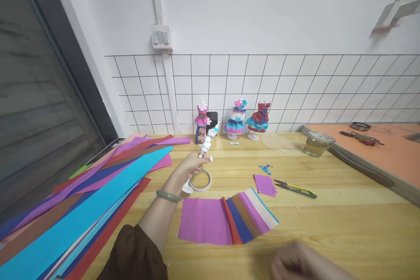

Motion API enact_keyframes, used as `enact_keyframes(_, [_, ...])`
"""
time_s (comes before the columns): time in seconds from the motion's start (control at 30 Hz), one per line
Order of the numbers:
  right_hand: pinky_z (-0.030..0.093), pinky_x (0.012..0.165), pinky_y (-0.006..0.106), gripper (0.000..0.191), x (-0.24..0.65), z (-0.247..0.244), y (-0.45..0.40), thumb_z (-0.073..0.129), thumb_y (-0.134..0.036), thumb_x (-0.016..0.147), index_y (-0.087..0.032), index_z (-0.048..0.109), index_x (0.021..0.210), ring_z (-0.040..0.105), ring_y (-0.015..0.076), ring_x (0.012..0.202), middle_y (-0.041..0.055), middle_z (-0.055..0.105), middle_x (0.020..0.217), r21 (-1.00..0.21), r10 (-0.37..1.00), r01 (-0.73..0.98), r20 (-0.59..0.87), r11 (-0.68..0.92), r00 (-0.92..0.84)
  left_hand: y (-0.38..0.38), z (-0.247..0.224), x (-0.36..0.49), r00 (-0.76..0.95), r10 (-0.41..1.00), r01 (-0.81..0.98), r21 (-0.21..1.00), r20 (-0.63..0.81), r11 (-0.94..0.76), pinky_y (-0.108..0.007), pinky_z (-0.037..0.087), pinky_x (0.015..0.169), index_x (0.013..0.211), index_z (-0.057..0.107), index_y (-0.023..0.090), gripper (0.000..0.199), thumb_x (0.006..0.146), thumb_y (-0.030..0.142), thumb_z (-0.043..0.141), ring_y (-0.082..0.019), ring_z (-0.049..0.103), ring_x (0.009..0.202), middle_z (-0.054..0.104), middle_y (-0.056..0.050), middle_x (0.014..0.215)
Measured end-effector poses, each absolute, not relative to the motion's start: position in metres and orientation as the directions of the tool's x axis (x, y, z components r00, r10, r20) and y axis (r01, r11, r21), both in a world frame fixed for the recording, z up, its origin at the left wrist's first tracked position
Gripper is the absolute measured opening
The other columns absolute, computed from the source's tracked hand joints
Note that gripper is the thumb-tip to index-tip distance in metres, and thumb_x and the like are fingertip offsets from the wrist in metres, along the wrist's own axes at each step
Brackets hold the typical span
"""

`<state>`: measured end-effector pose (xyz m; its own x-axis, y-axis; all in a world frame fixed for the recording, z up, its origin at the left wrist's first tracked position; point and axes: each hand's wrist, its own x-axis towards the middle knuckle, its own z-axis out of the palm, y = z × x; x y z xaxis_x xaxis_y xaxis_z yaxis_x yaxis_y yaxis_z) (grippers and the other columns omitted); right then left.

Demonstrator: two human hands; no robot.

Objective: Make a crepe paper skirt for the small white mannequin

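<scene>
My left hand [193, 164], with a green bangle on the wrist, grips a small white mannequin [206, 145] by its stand, tilted to the right. Under that hand lies a roll of white tape [209, 183]. My right hand [293, 260] is smeared by motion at the bottom edge, so its fingers are hard to make out. Between the hands, fanned crepe paper pieces [205, 221] in purple, red, blue, brown and white lie flat. A small purple paper stack [265, 184] sits behind them, beside yellow-green snips [297, 188].
Long colored paper strips [88, 197] cover the table's left side. Three dressed mini mannequins, pink [202, 116], blue-pink [236, 118] and red-blue [260, 118], stand by the tiled wall. A lidded clear container [318, 143] is at the right, near an orange surface [390, 157].
</scene>
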<state>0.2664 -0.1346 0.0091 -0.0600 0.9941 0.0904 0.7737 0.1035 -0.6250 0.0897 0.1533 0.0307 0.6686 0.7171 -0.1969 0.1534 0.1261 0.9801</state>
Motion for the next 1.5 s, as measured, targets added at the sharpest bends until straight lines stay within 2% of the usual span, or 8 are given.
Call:
enact_keyframes(0.07, [0.044, 0.052, 0.023, 0.026, 0.263, 0.019, -0.087, 0.040, -0.029, 0.089, -0.021, 0.059, 0.072, 0.056, 0.0123, 0.060, 0.0001, 0.059, 0.068, -0.649, 0.994, 0.753, 0.086, 0.110, -0.071, 0.150, 0.033, 0.090, 0.686, 0.697, 0.179, 0.977, -0.209, 0.117, -0.019, 0.006, 0.038, 0.082, 0.057, 0.013, 0.032, 0.061, 0.034, 0.068, -0.002, 0.015, 0.039, 0.023, 0.010, 0.048])
enact_keyframes(0.2, [0.042, 0.054, 0.025, 0.017, 0.258, 0.026, 0.008, 0.047, -0.032, 0.083, -0.017, 0.055, 0.083, 0.054, 0.0120, 0.057, 0.0013, 0.059, 0.075, -0.771, 0.962, 0.628, 0.240, 0.104, 0.134, 0.143, 0.036, 0.090, 0.707, 0.669, 0.223, 0.970, -0.229, 0.096, -0.020, 0.007, 0.039, 0.085, 0.059, 0.013, 0.032, 0.062, 0.034, 0.067, -0.003, 0.016, 0.040, 0.025, 0.009, 0.049])
enact_keyframes(0.33, [0.043, 0.055, 0.027, 0.025, 0.257, 0.010, 0.062, 0.048, -0.033, 0.080, -0.014, 0.053, 0.095, 0.053, 0.0121, 0.055, 0.0020, 0.057, 0.076, -0.809, 0.953, 0.571, 0.267, 0.141, 0.144, 0.142, 0.036, 0.090, 0.711, 0.662, 0.241, 0.967, -0.236, 0.086, -0.020, 0.008, 0.039, 0.081, 0.058, 0.014, 0.028, 0.062, 0.033, 0.066, -0.004, 0.017, 0.041, 0.025, 0.009, 0.048])
enact_keyframes(0.53, [0.041, 0.068, 0.028, 0.015, 0.255, -0.002, 0.071, 0.046, -0.029, 0.082, -0.017, 0.055, 0.086, 0.054, 0.0152, 0.072, 0.0027, 0.058, 0.080, -0.758, 0.944, 0.610, 0.328, 0.232, 0.048, 0.143, 0.033, 0.092, 0.712, 0.658, 0.242, 0.965, -0.245, 0.097, -0.021, 0.007, 0.039, 0.072, 0.055, 0.014, 0.021, 0.060, 0.027, 0.068, -0.003, 0.018, 0.041, 0.027, 0.008, 0.047])
enact_keyframes(0.8, [0.040, 0.066, 0.026, 0.016, 0.260, -0.002, 0.065, 0.043, -0.032, 0.085, -0.019, 0.051, 0.082, 0.050, 0.0141, 0.070, 0.0031, 0.055, 0.081, -0.701, 0.904, 0.619, 0.426, 0.353, -0.033, 0.150, 0.025, 0.094, 0.673, 0.686, 0.164, 0.961, -0.274, 0.223, -0.020, 0.005, 0.038, 0.072, 0.051, 0.015, 0.022, 0.062, 0.026, 0.068, -0.002, 0.014, 0.037, 0.022, 0.011, 0.046])
enact_keyframes(1.07, [0.040, 0.056, 0.023, 0.031, 0.285, -0.026, 0.074, 0.042, -0.040, 0.082, -0.014, 0.060, 0.078, 0.056, 0.0155, 0.063, 0.0048, 0.063, 0.072, -0.732, 0.945, 0.680, 0.188, -0.048, 0.269, 0.167, 0.015, 0.090, 0.606, 0.730, 0.163, 0.948, -0.316, 0.275, -0.017, 0.007, 0.036, 0.078, 0.048, 0.016, 0.018, 0.069, 0.025, 0.061, -0.001, 0.014, 0.035, 0.021, 0.012, 0.044])
enact_keyframes(1.37, [0.040, 0.067, 0.029, 0.031, 0.296, -0.037, 0.075, 0.039, -0.029, 0.084, -0.017, 0.068, 0.085, 0.062, 0.0237, 0.081, 0.0126, 0.068, 0.086, -0.444, 0.904, 0.833, 0.109, -0.329, 0.414, 0.170, 0.003, 0.091, 0.559, 0.721, 0.267, 0.912, -0.410, 0.312, -0.016, 0.013, 0.035, 0.076, 0.049, 0.015, 0.009, 0.076, 0.024, 0.052, -0.002, 0.018, 0.032, 0.024, 0.012, 0.041])
enact_keyframes(1.5, [0.040, 0.071, 0.032, 0.034, 0.295, -0.032, 0.072, 0.036, -0.026, 0.086, -0.013, 0.068, 0.086, 0.062, 0.0259, 0.084, 0.0183, 0.067, 0.089, -0.328, 0.895, 0.866, 0.110, -0.379, 0.433, 0.168, 0.005, 0.090, 0.527, 0.727, 0.308, 0.896, -0.441, 0.320, -0.017, 0.031, 0.040, 0.076, 0.048, 0.016, 0.008, 0.077, 0.024, 0.050, -0.004, 0.033, 0.034, 0.034, 0.009, 0.042])
